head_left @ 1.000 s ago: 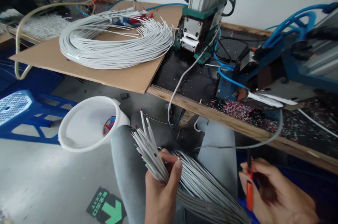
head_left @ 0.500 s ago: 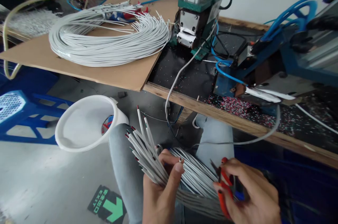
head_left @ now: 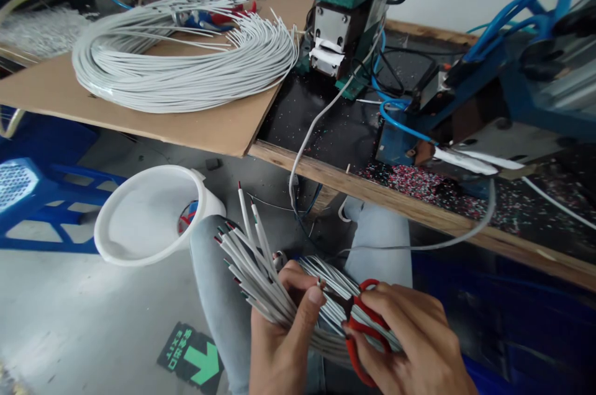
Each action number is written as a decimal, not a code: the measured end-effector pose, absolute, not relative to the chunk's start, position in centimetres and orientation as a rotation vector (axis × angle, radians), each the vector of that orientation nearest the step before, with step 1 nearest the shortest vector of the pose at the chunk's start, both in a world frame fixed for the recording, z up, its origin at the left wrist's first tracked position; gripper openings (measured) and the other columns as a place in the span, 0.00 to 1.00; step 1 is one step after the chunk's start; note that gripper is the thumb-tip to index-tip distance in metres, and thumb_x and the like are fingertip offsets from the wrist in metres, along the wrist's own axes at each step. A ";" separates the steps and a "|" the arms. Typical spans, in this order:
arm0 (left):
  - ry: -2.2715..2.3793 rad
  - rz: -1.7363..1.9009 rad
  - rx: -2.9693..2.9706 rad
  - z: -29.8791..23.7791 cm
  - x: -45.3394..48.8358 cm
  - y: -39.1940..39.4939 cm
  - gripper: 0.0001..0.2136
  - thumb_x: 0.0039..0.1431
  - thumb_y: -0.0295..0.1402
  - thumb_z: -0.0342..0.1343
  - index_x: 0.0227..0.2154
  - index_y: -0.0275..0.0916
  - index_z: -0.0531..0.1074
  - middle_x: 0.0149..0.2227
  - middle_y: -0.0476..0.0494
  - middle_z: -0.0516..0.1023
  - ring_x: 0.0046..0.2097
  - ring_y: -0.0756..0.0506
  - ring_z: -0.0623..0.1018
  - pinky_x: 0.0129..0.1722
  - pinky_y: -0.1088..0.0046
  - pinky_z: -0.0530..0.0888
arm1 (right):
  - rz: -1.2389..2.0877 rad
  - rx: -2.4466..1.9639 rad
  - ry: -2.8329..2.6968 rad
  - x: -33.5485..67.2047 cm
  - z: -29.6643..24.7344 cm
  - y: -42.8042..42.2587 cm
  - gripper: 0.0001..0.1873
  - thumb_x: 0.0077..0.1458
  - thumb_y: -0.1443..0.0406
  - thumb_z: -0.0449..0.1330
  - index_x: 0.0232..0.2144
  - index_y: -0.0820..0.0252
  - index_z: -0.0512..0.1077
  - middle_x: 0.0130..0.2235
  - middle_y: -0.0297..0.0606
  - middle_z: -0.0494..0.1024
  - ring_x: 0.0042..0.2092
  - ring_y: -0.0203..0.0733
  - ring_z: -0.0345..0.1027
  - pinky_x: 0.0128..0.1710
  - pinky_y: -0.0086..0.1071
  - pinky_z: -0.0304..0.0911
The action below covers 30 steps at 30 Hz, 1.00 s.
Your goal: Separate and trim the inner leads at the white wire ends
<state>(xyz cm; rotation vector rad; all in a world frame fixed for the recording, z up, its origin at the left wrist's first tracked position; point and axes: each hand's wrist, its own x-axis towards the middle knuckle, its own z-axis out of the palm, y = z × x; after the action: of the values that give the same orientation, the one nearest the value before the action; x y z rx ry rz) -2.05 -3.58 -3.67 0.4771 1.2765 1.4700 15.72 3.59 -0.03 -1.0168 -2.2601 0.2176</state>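
Observation:
My left hand (head_left: 291, 326) is closed around a bundle of white cables (head_left: 251, 264), whose ends show dark red and green wire tips. Between its thumb and forefinger a single cable end is pinched. My right hand (head_left: 405, 333) grips red-handled scissors (head_left: 367, 320), with fingers at the handles. The dark blades point left and reach the pinched cable end; whether they touch it I cannot tell. The rest of the cable coil (head_left: 330, 283) lies across my lap, partly hidden behind both hands.
A large coil of white cable (head_left: 186, 84) rests on a cardboard sheet (head_left: 223, 134) on the bench. Two machines, one green-based (head_left: 333, 35) and one blue (head_left: 484, 109), stand there, with red and white scraps (head_left: 419, 182) nearby. On the floor are a white bucket (head_left: 139, 246) and a blue stool (head_left: 69, 215).
My right hand has moved left with the scissors, bringing the blades to the pinched cable end. My left hand stays nearly still around the bundle. The view has shifted slightly.

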 end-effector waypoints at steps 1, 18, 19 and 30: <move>1.266 1.462 0.487 -3.6 -2.1 -3.6 0.08 0.67 0.41 0.67 0.35 0.45 0.77 0.34 0.51 0.62 0.28 0.52 0.54 0.21 0.74 0.50 | 0.223 -1.032 -2.268 15.8 -0.1 3.5 0.09 0.71 0.54 0.54 0.43 0.50 0.69 0.31 0.27 0.83 0.30 0.39 0.83 0.31 0.31 0.77; 1.302 1.460 0.535 -2.7 -1.7 -3.0 0.11 0.68 0.42 0.67 0.32 0.45 0.75 0.32 0.51 0.66 0.33 0.49 0.62 0.27 0.72 0.57 | 0.189 -1.002 -2.250 15.8 -0.5 3.8 0.07 0.68 0.58 0.58 0.42 0.52 0.72 0.32 0.29 0.84 0.30 0.40 0.83 0.32 0.32 0.78; 1.299 1.464 0.534 -2.6 -1.7 -2.9 0.10 0.68 0.42 0.67 0.32 0.46 0.76 0.33 0.51 0.67 0.34 0.48 0.64 0.29 0.72 0.59 | 0.176 -0.982 -2.238 15.7 -0.4 3.9 0.06 0.68 0.58 0.59 0.42 0.53 0.72 0.32 0.29 0.84 0.30 0.40 0.83 0.32 0.32 0.78; 1.310 1.430 0.536 -2.5 -1.8 -3.1 0.12 0.68 0.43 0.67 0.32 0.44 0.74 0.32 0.52 0.63 0.29 0.51 0.56 0.23 0.71 0.50 | 0.181 -0.937 -2.253 15.8 -0.3 4.0 0.05 0.66 0.60 0.62 0.42 0.54 0.72 0.32 0.30 0.84 0.30 0.39 0.81 0.31 0.37 0.74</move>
<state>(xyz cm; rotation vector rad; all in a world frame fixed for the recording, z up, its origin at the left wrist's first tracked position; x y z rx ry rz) -1.82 -3.10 -2.54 0.5361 1.3099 1.4299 15.85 4.01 -0.28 -0.9372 -2.2533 0.1809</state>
